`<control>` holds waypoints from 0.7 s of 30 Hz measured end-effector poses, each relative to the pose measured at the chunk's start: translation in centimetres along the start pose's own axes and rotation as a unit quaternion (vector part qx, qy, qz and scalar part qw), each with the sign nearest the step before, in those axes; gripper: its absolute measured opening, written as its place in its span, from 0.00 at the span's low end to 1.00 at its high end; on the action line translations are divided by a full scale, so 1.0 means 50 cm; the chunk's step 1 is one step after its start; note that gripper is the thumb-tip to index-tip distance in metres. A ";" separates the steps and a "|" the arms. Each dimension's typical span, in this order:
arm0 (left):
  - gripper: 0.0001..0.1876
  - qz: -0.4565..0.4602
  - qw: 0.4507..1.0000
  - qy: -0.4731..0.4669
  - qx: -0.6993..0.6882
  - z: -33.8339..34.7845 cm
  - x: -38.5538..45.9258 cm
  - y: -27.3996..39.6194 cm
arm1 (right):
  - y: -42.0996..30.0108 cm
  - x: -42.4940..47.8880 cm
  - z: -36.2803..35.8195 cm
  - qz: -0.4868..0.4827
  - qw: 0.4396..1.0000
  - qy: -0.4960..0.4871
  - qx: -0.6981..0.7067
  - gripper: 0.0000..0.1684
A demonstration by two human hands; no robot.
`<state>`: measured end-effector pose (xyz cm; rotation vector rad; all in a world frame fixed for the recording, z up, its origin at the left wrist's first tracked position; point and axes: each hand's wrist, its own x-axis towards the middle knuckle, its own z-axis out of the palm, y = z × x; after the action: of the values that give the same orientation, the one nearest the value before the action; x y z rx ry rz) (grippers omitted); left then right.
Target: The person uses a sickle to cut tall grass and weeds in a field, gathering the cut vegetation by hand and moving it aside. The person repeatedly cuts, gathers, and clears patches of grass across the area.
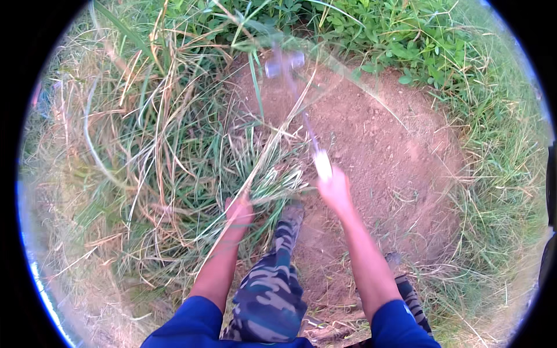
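My left hand point(239, 211) is closed around a bunch of long grass stems point(278, 180), green and straw-coloured. Pale ends of the bunch point towards the bare soil. My right hand point(335, 187) grips the pale handle point(322, 165) of a long, thin-bladed hand tool point(310, 130), possibly a sickle. The tool reaches away from me over the soil, and motion blur hides its far end. Near that end is a blurred, shiny bluish shape point(285, 64); I cannot tell whether it belongs to the tool. The two hands are apart.
Reddish bare soil point(383, 174) lies ahead and to the right. Tall tangled grass point(143, 152) stands on the left, leafy green plants point(413, 39) at the far edge. My leg in camouflage trousers point(270, 296) is between my arms, its shoe point(293, 212) near the grass bunch.
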<state>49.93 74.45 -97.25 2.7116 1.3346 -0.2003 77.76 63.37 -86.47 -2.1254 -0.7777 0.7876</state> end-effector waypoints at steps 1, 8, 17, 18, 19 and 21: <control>0.07 0.016 0.999 0.030 -0.020 -0.009 0.015 0.020 | -0.047 0.029 -0.013 0.006 0.999 0.009 0.038 0.15; 0.05 0.095 0.993 0.061 0.028 -0.135 -0.047 0.035 | 0.175 -0.258 -0.024 0.070 0.988 -0.062 -0.120 0.17; 0.02 0.119 0.990 0.052 0.049 -0.145 -0.095 0.069 | -0.053 -0.077 -0.103 -0.035 0.987 0.135 0.083 0.15; 0.02 0.122 0.990 0.055 0.031 -0.145 -0.094 0.063 | -0.071 -0.053 -0.083 -0.036 0.984 0.135 0.113 0.15; 0.03 0.125 0.990 0.058 0.013 -0.144 -0.091 0.058 | -0.074 -0.036 -0.066 -0.037 0.980 0.136 0.141 0.14; 0.06 0.096 0.995 0.017 -0.007 -0.126 -0.105 0.047 | 0.052 -0.107 0.024 0.033 0.999 0.018 0.037 0.14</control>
<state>49.05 69.92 -90.06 2.8203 1.0695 -0.1277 74.25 58.58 -87.62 -2.1029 -0.6525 0.7983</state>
